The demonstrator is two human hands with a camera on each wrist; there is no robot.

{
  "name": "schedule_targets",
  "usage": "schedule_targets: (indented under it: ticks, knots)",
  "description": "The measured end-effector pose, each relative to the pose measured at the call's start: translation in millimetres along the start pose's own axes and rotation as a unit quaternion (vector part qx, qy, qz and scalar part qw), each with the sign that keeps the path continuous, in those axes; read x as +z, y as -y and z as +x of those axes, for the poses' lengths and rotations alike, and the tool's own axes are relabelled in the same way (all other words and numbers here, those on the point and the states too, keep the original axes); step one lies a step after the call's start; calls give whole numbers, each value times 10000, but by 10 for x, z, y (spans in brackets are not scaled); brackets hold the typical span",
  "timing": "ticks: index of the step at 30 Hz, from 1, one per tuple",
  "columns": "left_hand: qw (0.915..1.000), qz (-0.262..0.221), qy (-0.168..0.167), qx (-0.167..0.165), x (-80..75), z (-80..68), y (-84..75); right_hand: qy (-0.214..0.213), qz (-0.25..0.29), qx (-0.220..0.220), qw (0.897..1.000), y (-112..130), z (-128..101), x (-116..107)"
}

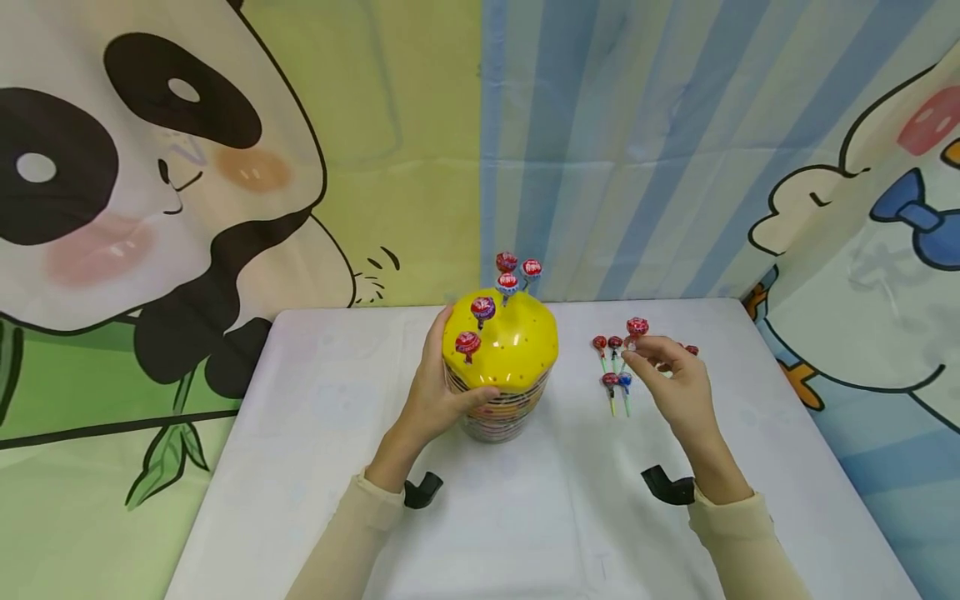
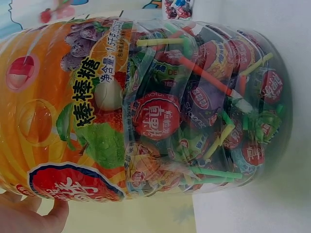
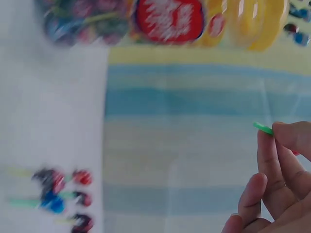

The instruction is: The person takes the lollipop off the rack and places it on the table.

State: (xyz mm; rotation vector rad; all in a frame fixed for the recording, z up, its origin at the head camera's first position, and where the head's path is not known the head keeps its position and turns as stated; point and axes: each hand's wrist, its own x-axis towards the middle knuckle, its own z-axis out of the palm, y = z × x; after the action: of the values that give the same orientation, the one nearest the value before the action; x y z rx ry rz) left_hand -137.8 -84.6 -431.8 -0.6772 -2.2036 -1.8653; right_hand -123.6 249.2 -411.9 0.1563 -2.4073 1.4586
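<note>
A clear plastic jar (image 2: 194,107) of wrapped lollipops stands on the table, with an orange fruit label around its upper part. Several lollipops (image 1: 483,309) stick up from its yellow lid (image 1: 517,354), which is dotted with small holes. My left hand (image 1: 438,392) grips the jar near the lid, thumb at the front; its other fingers are mostly hidden behind. To the right of the jar, my right hand (image 1: 675,383) pinches a lollipop (image 1: 637,326) with a red wrapper between thumb and fingers. The end of its green stick (image 3: 263,128) shows in the right wrist view.
More lollipops (image 1: 611,380) lie in rows on the white table (image 1: 585,517) by my right hand, partly hidden by it. Behind the table hangs a cloth printed with a panda (image 1: 172,158) and blue stripes (image 1: 570,150).
</note>
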Motion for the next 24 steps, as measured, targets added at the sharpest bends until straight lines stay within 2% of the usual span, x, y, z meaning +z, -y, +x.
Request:
schedule_targets:
  ticks: [2, 5, 6, 10, 13, 19, 24]
  knots:
    - [10000, -28, 8, -44, -4, -6, -98, 85, -160, 235, 9996, -254, 2, -65]
    - [9999, -78, 20, -104, -13, -14, -239, 319, -420, 725, 9960, -504, -8, -136]
    - [9999, -81, 17, -103, -15, -15, -238, 403, -503, 914, 9937, -586, -9, -150]
    - [9999, -110, 6, -90, -21, -16, -242, 829, -692, 1744, 9787, -909, 2, -198]
    - [9999, -122, 17, -108, -21, -19, -249, 1093, -785, 2196, 9663, -1137, 9, -206]
    - [9998, -152, 56, -119, -11, -21, -244, 1446, -1167, 2591, 9478, -1444, -18, -174]
    - [9999, -136, 58, -80, -11, -17, -248, 1526, -1384, 2643, 9422, -1505, -23, -156]
